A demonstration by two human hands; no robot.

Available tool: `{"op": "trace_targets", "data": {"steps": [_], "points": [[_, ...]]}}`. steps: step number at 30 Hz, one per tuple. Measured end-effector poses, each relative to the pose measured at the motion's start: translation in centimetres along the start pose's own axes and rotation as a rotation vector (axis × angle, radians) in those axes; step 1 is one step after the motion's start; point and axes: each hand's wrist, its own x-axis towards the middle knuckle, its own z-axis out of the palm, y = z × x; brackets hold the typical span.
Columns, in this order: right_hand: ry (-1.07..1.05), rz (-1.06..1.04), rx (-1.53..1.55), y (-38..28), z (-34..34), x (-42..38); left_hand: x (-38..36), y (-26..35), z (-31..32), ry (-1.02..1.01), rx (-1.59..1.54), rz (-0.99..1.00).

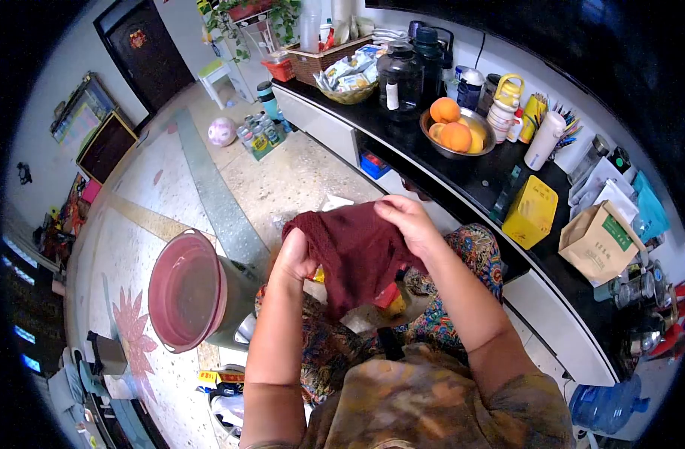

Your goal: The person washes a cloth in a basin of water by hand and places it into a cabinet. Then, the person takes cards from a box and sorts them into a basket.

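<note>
A dark red knitted cloth (350,251) is stretched between my two hands above my lap. My left hand (296,254) grips its left side, with the fingers tucked under the fabric. On the right, my right hand (408,224) pinches the upper right edge between thumb and fingers. The cloth hangs down in the middle over my patterned trousers (462,299). Beneath it, small red and yellow packets (391,298) show in part; the rest of them is hidden by the cloth.
Left of my legs a pink basin (185,292) rests at a greenish bin. A black-topped cabinet (402,142) runs along the right, bearing a bowl of oranges (456,137), a yellow box (530,212) and a paper bag (600,243). A blue water bottle (608,406) lies lower right.
</note>
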Motion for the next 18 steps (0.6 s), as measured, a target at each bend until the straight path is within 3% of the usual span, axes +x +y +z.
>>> {"op": "trace_targets", "data": {"steps": [4,7,8,14,16,18], "points": [[0.204,-0.071,0.144,-1.0,-0.6,1.0,-0.3,-0.7,-0.8,0.082,-0.027,0.019],[0.254,-0.1,0.025,-0.8,-1.6,2.2,0.6,-1.8,-3.0,0.053,-0.141,0.036],[0.261,-0.088,-0.074,-0.5,-2.3,2.7,0.6,-1.8,-3.4,0.057,-0.144,0.038],[0.255,-0.036,-0.016,0.2,-2.9,4.1,-0.3,-0.8,-3.6,0.148,-0.091,0.058],[0.25,-0.044,0.262,-1.2,-2.2,4.0,-0.3,-0.9,-4.6,0.143,-0.008,-0.013],[0.226,-0.056,0.272,-1.9,-1.9,4.2,-0.9,-0.5,-4.3,0.145,-0.074,-0.022]]}}
